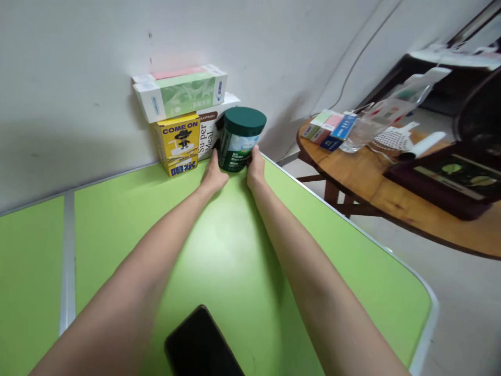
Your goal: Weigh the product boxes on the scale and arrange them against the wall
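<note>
Past the black phone [201, 342], I see the left hand [214, 175] and right hand [255, 166] clasping the dark-green tub [239, 146] between them, equally near; its long axis stands roughly upright, just before the white carton [205, 134]
</note>
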`<state>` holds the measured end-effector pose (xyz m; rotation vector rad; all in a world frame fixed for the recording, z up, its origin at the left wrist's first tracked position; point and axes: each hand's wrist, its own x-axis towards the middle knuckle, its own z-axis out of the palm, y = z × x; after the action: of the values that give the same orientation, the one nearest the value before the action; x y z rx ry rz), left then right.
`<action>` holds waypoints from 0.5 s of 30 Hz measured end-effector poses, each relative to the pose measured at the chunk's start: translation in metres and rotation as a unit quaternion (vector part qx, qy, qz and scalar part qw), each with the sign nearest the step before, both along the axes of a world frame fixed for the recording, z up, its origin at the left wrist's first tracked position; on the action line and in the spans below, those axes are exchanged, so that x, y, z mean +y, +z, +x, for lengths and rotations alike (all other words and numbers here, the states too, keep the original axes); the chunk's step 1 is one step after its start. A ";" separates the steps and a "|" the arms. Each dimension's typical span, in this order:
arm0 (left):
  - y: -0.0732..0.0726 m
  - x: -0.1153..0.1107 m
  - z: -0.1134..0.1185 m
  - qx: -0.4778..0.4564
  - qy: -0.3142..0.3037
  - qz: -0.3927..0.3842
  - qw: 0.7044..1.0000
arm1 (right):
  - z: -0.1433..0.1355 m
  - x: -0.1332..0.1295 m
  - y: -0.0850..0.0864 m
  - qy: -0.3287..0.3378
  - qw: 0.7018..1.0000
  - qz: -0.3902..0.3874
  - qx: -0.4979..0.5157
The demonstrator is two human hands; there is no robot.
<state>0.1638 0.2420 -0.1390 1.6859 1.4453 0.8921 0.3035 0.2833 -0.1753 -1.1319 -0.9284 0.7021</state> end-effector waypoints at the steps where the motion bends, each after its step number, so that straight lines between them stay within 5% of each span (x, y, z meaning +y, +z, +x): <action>1: 0.000 0.002 0.001 0.012 -0.002 0.001 1.000 | -0.001 0.002 -0.001 -0.006 1.000 0.000 -0.002; 7: -0.002 -0.012 -0.005 -0.009 -0.023 0.011 1.000 | -0.004 -0.023 0.003 0.019 1.000 -0.024 0.008; 15: 0.002 -0.093 -0.042 -0.093 -0.038 -0.017 0.995 | -0.037 -0.114 0.024 0.108 0.991 -0.077 0.014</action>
<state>0.1220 0.1495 -0.1365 1.5767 1.2564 0.9499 0.2663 0.1692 -0.1517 -1.1638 -0.9959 0.9774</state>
